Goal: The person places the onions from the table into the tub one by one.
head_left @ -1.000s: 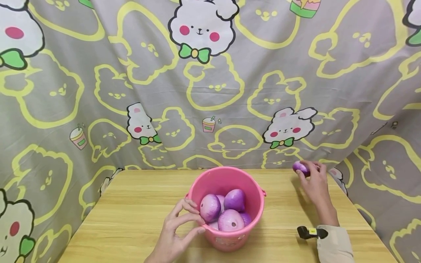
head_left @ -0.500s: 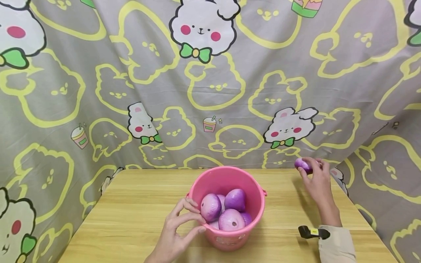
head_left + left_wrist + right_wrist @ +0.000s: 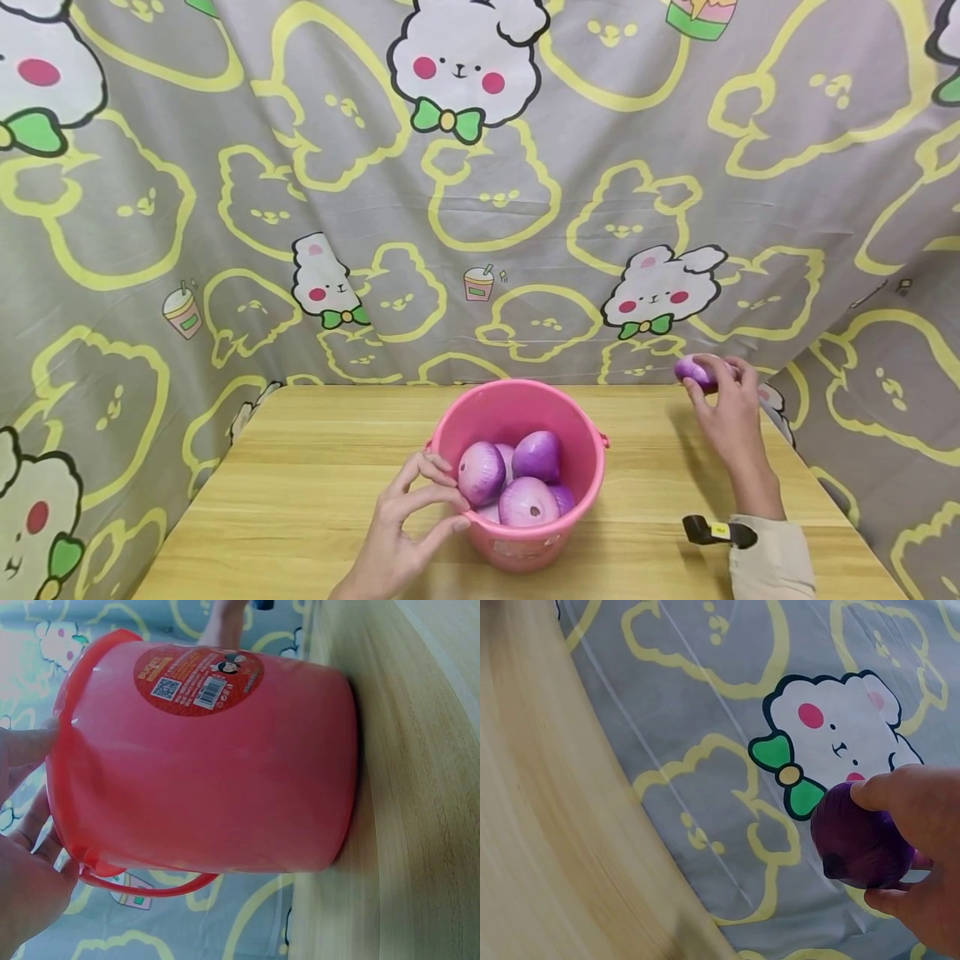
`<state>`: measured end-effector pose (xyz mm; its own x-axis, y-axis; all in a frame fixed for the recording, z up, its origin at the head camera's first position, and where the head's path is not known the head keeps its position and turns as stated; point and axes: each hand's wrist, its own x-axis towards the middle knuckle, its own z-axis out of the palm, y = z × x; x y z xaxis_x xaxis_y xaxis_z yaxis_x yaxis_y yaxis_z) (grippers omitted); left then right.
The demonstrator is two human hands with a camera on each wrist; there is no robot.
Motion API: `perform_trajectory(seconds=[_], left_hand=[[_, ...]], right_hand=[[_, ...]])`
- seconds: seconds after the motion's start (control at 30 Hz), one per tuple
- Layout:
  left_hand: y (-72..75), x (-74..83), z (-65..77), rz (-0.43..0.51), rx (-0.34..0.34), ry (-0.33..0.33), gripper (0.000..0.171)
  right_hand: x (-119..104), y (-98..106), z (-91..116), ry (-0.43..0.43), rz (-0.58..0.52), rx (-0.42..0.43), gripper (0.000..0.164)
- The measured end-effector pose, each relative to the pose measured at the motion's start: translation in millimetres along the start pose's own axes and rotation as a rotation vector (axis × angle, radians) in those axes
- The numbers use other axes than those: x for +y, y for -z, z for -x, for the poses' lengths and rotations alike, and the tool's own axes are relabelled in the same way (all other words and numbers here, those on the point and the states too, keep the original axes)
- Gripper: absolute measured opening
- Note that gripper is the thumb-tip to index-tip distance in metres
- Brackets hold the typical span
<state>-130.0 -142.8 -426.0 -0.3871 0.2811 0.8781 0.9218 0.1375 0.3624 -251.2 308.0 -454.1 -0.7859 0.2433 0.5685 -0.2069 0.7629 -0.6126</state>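
A pink bucket stands upright on the table with several purple onions inside. My left hand holds the bucket's near-left rim, thumb outside and fingers curled over the edge. In the left wrist view, the bucket wall fills the middle, beside the thumb and fingers of that hand. At the far right, my right hand grips another purple onion above the table's back edge. The right wrist view shows this onion between thumb and fingers, its dark tip exposed.
The wooden table extends on both sides of the bucket. A grey patterned curtain hangs behind and at both sides. The bucket's red handle hangs down against its side. A black strap device is worn on the right wrist.
My right hand has moved slightly up and to the right, carrying the onion. The left hand and the bucket keep their places.
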Motion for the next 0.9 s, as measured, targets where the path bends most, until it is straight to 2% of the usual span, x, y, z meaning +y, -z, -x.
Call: perform_trajectory(seconds=[0.23,0.57,0.9], left_hand=[[-0.1,-0.4,-0.1,0.001,0.000,-0.004,0.014],[-0.8,-0.9,-0.2,0.023,0.001,-0.026,0.014],[-0.9,-1.6,-0.4,0.023,0.006,-0.043,0.013]], right_hand=[[-6,3,-1,-0.006,0.006,0.006,0.034],[-13,8,-1,0.051,-0.013,0.059,0.035],[-22,13,-2,0.062,-0.033,0.089,0.035]])
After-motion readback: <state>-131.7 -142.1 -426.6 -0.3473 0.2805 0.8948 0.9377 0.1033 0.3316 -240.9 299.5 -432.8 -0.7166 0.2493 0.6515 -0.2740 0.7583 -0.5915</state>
